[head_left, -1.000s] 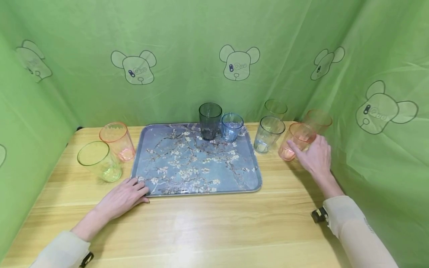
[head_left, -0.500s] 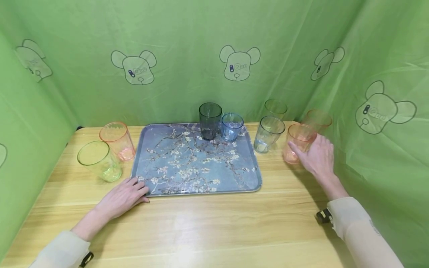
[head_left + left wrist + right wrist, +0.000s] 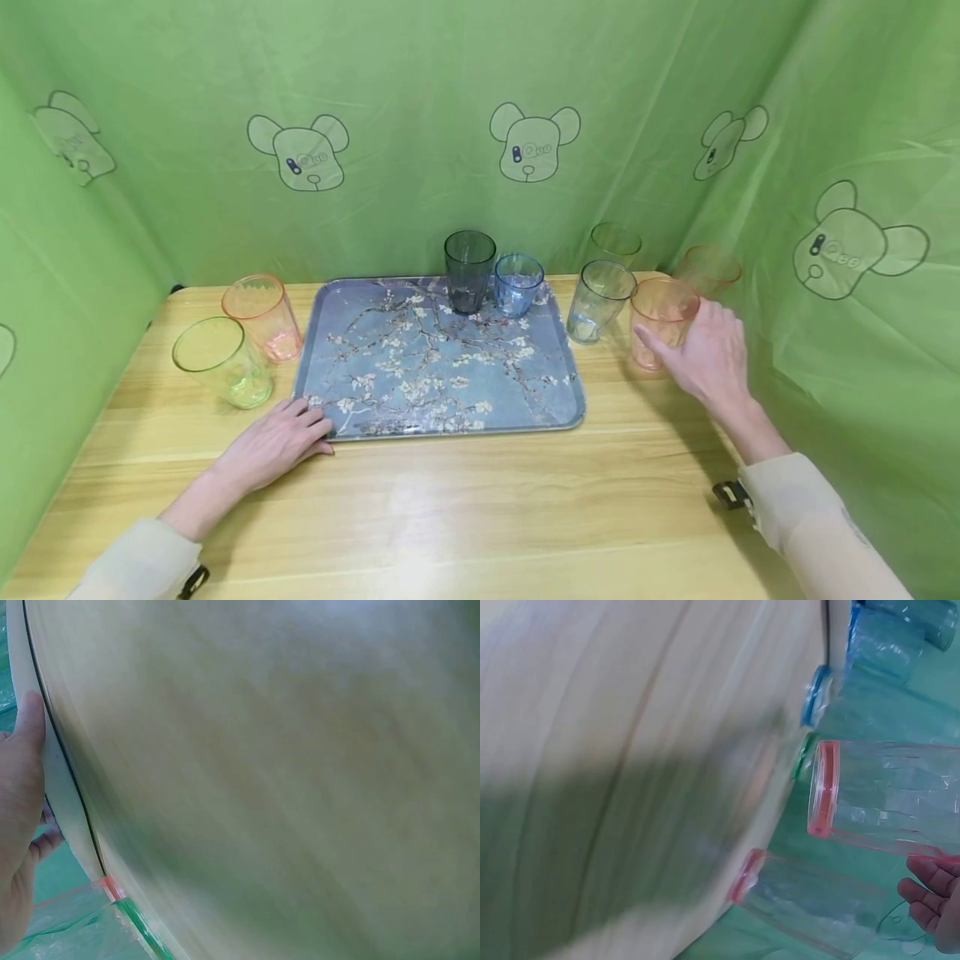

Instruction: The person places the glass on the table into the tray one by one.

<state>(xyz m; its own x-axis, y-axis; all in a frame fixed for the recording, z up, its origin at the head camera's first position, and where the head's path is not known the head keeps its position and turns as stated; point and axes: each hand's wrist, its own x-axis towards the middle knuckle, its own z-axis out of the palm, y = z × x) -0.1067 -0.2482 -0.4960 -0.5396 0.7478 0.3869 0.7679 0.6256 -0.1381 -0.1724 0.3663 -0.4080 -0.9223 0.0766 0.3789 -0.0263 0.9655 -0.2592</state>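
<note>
My right hand [image 3: 708, 350] grips a tall clear pinkish-orange glass [image 3: 663, 325] from its right side, thumb across the near face. The glass stands upright, and its red-tinted base [image 3: 823, 787] shows raised off the tabletop in the right wrist view. At the near left corner of the blossom-patterned blue tray [image 3: 420, 367], my left hand [image 3: 277, 442] rests with its fingers on the rim and its thumb [image 3: 31, 724] along the front edge. A dark grey glass [image 3: 469, 275] and a short blue glass [image 3: 518, 287] stand at the tray's back right.
Right of the tray stands a pale blue glass [image 3: 600, 304], with a green-rimmed glass [image 3: 617, 242] behind it. Another orange-rimmed glass [image 3: 712, 267] stands at the back right. On the left are a red-rimmed glass [image 3: 264, 321] and a yellow-green glass [image 3: 225, 362]. Green curtains [image 3: 405, 125] enclose the table.
The pinkish-orange glass first shifted right with my right hand, then swung back left and nearer, coming more upright. My left hand, the tray and the other glasses have stayed put.
</note>
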